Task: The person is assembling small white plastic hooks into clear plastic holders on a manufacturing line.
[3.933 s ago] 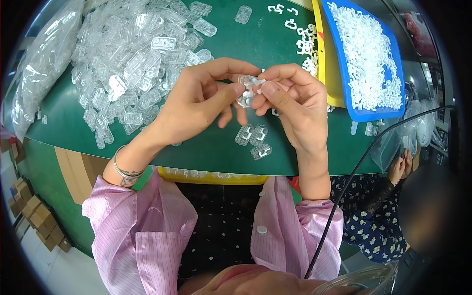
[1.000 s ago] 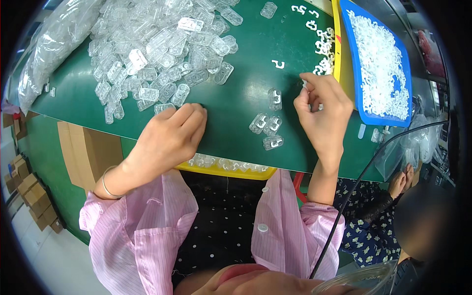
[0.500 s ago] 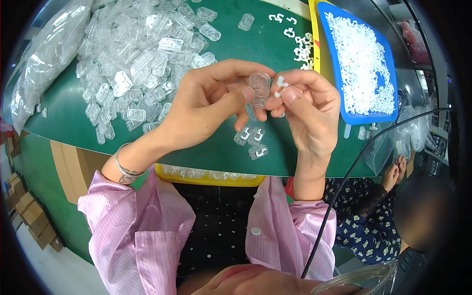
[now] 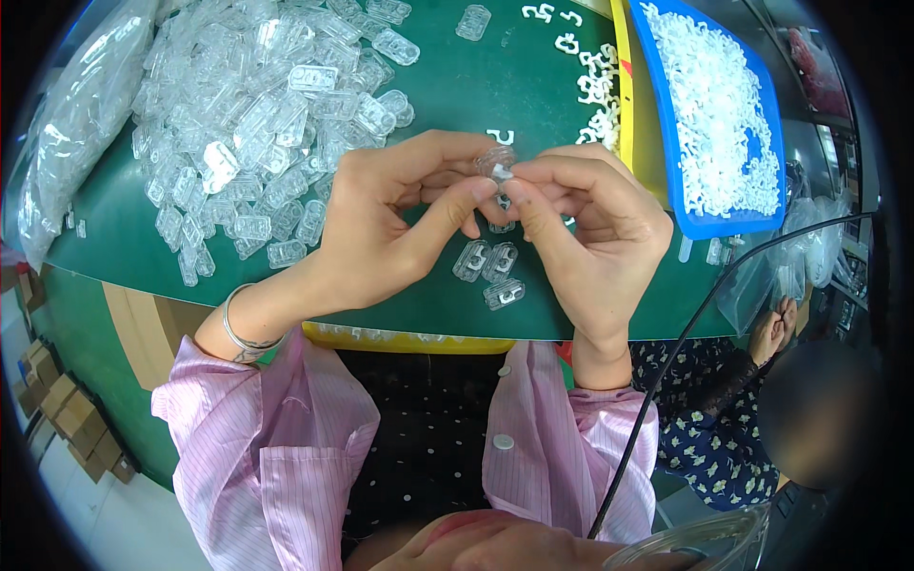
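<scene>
My left hand (image 4: 395,214) pinches a small clear plastic casing (image 4: 491,157) between thumb and fingers, above the table. My right hand (image 4: 600,228) is closed on a small white curved plastic piece (image 4: 502,172), held against the casing. Its curled fingers hide whatever else may be in that palm. Below my hands lie several clear casings (image 4: 505,294) with white pieces in them. A loose white piece (image 4: 500,137) lies just beyond my fingertips. To the left spreads a large heap of clear casings (image 4: 257,124).
A blue tray (image 4: 700,228) of white pieces stands at the right, over a yellow tray (image 4: 625,105). Loose white pieces (image 4: 598,81) lie beside it. A filled plastic bag (image 4: 90,124) is at far left. A black cable (image 4: 705,305) crosses near another person's hands (image 4: 769,333).
My right hand has brought a white piece against the casing. The casing has tilted from facing up to a foreshortened angle. A loose white piece now shows beyond my fingertips.
</scene>
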The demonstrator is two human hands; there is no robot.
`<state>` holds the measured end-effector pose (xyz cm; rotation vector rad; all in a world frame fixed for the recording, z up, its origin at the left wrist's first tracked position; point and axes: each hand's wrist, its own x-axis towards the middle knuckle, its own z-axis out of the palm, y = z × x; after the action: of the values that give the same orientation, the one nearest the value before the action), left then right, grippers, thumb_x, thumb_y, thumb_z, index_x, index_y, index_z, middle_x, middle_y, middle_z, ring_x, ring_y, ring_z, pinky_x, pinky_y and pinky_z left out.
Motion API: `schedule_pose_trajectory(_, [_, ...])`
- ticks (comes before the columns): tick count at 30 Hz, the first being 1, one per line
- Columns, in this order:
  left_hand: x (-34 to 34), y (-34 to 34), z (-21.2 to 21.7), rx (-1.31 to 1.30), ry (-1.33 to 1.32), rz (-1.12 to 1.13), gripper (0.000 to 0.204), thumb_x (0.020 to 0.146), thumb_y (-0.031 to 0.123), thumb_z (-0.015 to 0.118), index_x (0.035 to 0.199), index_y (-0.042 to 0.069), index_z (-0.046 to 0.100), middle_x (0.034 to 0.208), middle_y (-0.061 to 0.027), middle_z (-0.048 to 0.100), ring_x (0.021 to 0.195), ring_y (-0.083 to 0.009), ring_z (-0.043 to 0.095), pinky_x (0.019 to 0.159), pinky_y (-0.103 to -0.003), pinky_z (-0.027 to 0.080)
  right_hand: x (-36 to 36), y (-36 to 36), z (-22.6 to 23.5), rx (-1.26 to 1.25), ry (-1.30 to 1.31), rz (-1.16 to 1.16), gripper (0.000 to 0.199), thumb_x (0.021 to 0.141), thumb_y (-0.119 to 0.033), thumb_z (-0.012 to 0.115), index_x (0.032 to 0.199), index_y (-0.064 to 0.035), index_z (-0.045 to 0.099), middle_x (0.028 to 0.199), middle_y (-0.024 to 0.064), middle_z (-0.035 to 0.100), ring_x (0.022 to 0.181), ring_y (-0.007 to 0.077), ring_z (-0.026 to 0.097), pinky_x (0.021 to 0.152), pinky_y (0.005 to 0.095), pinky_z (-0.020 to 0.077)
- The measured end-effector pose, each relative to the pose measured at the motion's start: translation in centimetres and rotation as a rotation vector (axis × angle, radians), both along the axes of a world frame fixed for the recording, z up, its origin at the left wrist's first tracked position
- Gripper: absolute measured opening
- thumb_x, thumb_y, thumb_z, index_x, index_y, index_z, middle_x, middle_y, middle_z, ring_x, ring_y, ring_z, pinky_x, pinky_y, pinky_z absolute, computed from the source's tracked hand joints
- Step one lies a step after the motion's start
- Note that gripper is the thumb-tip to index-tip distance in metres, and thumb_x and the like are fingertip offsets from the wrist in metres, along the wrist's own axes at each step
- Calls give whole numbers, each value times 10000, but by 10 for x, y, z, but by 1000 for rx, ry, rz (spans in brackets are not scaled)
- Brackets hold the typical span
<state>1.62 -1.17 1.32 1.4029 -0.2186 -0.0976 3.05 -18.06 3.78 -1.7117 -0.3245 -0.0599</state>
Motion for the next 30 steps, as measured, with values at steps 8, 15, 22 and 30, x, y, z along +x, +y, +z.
schedule_pose_trajectory(8, [5, 4, -1, -3, 53, -36, 165, 915, 2, 570, 1054, -85, 592, 873, -117, 678, 731, -135, 672, 629, -236, 541, 2, 0, 2, -178, 51, -28, 149, 761, 77, 704, 891, 31, 646, 848, 68, 610, 668, 79, 591, 557, 191, 461])
schedule_pose_trajectory(15, [5, 0, -4, -202, 114, -63, 164, 946, 45, 541, 1037, -84, 583, 836, -122, 666, 685, -135, 662, 572, -228, 519, 7, 1, -11, -46, 114, 54, 84, 776, -5, 709, 803, 0, 630, 749, 48, 562, 565, 69, 523, 469, 198, 389])
schedule_pose_trajectory(22, [3, 9, -2, 94, 24, -60, 138, 945, 51, 548, 998, -67, 597, 757, -93, 649, 632, -123, 648, 534, -226, 507, 6, 5, -13, -70, 141, 177, 119, 811, -42, 676, 757, 5, 582, 730, 43, 537, 544, 84, 507, 455, 228, 373])
schedule_pose_trajectory(30, [-3, 5, 14, 38, 63, -60, 115, 921, 53, 582, 961, -53, 604, 775, -89, 627, 660, -126, 637, 540, -236, 492, 21, -20, -2, 6, 207, 379, 69, 878, -33, 593, 836, 16, 617, 781, 52, 572, 668, 75, 523, 573, 212, 401])
